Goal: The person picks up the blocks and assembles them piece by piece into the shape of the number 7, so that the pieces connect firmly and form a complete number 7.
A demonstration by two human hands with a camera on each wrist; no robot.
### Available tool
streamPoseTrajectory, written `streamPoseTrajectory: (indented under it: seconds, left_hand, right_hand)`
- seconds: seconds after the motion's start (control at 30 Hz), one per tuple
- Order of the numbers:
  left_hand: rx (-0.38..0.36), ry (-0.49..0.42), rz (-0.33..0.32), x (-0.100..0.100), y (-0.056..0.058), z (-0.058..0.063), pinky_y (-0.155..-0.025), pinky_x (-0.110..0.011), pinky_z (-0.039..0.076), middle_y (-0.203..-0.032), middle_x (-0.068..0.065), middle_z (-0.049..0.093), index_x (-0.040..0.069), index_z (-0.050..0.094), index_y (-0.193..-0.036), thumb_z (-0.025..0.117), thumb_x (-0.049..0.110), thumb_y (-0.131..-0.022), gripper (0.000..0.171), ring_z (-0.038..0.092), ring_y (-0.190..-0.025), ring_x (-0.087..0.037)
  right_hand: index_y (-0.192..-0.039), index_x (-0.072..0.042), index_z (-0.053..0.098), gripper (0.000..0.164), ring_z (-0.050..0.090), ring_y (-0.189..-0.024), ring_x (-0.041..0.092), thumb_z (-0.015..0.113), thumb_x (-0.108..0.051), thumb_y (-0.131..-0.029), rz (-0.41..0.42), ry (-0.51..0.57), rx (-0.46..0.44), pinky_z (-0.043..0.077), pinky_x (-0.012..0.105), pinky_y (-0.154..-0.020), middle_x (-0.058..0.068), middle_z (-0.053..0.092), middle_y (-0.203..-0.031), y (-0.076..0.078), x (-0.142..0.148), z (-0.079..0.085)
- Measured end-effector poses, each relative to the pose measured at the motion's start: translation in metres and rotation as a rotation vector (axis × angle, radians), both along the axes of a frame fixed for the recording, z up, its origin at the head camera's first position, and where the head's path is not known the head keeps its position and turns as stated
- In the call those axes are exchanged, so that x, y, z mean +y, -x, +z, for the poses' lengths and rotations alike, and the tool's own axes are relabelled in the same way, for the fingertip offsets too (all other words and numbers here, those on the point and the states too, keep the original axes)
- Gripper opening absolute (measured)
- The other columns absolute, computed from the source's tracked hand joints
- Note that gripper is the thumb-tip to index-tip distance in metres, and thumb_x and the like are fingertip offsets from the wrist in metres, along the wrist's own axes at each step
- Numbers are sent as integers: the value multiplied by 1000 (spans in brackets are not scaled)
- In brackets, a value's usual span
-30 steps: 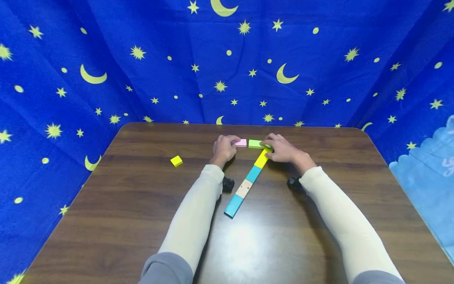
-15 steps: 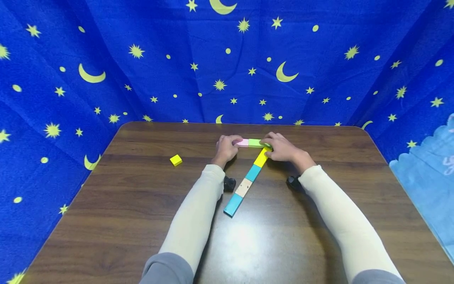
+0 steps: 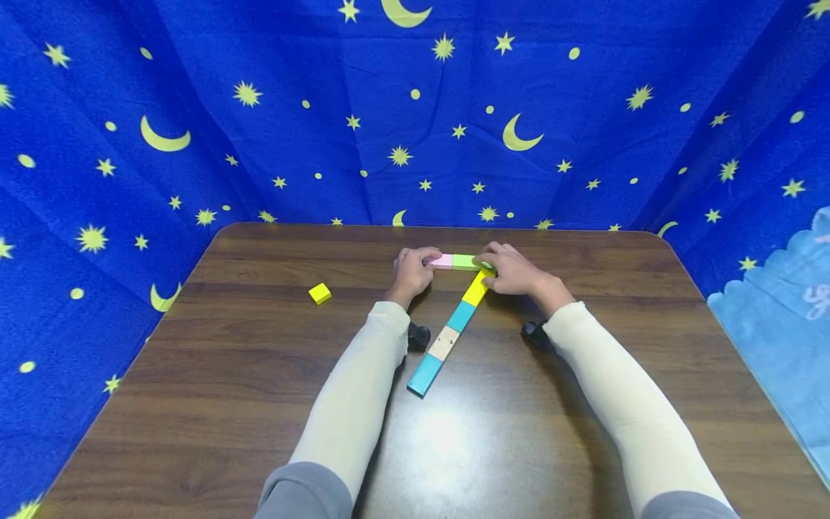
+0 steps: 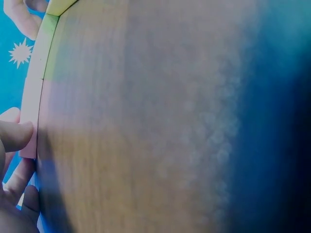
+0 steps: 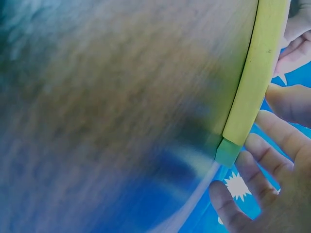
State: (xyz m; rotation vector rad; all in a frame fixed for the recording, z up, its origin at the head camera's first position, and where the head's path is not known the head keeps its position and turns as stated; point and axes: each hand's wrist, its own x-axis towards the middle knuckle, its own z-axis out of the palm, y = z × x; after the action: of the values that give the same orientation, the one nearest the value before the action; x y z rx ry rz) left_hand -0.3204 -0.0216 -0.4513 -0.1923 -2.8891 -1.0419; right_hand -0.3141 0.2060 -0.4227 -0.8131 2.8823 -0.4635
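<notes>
In the head view my left hand (image 3: 410, 274) pinches the left end of a pink block (image 3: 443, 262). The pink block's right end meets a light green block (image 3: 462, 262) in a straight row. My right hand (image 3: 512, 272) holds the green block's right part, its fingers covering that end. Its thumb lies by a yellow block (image 3: 475, 288). From there a slanting line runs toward the near side: a teal block (image 3: 462, 316), a plain wood block (image 3: 444, 344) and another teal block (image 3: 424, 375). The right wrist view shows the yellow block (image 5: 255, 73) against the green block's end (image 5: 226, 153).
A small loose yellow block (image 3: 320, 293) lies to the left on the brown wooden table (image 3: 259, 360). Behind the table's far edge hangs a blue star-and-moon cloth (image 3: 363, 144). A light blue cloth (image 3: 778, 339) hangs at the right.
My left hand has slid the pink block to the right, and the gap between it and the green block has closed. The right hand has stayed in place.
</notes>
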Motion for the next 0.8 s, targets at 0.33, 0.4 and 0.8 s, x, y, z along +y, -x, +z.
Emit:
streamPoseTrajectory:
  seconds: [0.33, 0.4, 0.8]
  left_hand:
    - [7, -11, -13, 0, 1, 1, -115, -38, 37, -135, 7, 66, 19, 73, -121, 63, 7, -91, 34, 54, -133, -23]
    - [18, -10, -25, -1, 2, 1, -114, -36, 39, -135, 6, 66, 18, 73, -120, 64, 7, -91, 33, 55, -133, -22]
    - [-28, 55, -104, -21, 5, 20, -119, -38, 35, -147, -5, 56, 12, 64, -133, 62, 15, -94, 39, 47, -140, -26]
  right_hand:
    - [-134, -5, 60, 46, 47, -122, 38, 63, -14, -89, -1, 17, -10, 42, 53, -105, 21, 50, -140, 0, 0, 1]
    - [-134, -5, 60, 46, 47, -121, 38, 63, -14, -89, -2, 20, -8, 42, 53, -105, 21, 50, -139, 1, 1, 1]
    - [-135, -5, 59, 47, 47, -123, 38, 62, -15, -90, -7, 14, -31, 41, 54, -107, 22, 49, -141, -2, 0, 1]
